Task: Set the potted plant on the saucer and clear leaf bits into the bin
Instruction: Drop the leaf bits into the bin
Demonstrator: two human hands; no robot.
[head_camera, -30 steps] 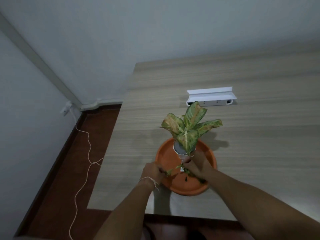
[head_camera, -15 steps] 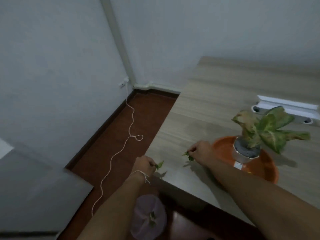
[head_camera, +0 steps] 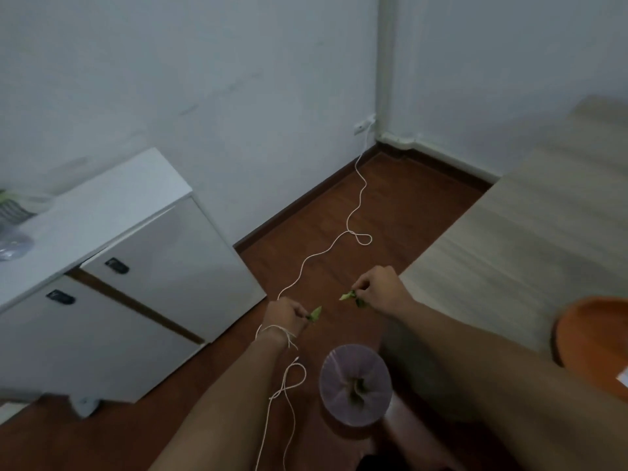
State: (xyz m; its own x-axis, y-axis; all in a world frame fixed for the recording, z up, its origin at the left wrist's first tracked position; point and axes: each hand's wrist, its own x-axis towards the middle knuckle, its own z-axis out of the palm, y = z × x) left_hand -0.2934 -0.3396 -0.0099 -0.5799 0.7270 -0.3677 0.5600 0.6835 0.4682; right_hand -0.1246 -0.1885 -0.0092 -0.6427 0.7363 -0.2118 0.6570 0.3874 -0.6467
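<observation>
**Leaf bits held out past the bin**

Nearest of all, the bin [head_camera: 355,389] stands on the floor below both forearms, its pale liner open and a few green scraps already in the bottom. Just beyond it, the left hand [head_camera: 284,314] has its grip pinched shut on a green leaf bit [head_camera: 316,313], and the right hand [head_camera: 380,288] is closed the same way on another leaf bit [head_camera: 351,297]. Fingertip pinches suit such light scraps. Both hands are off the surface [head_camera: 516,239] and over the floor, likely to be drawn back over the bin. At far right, the orange saucer [head_camera: 591,338] shows at the frame's edge; the plant itself is out of view. A white cord [head_camera: 353,212] trails toward the far wall.
</observation>
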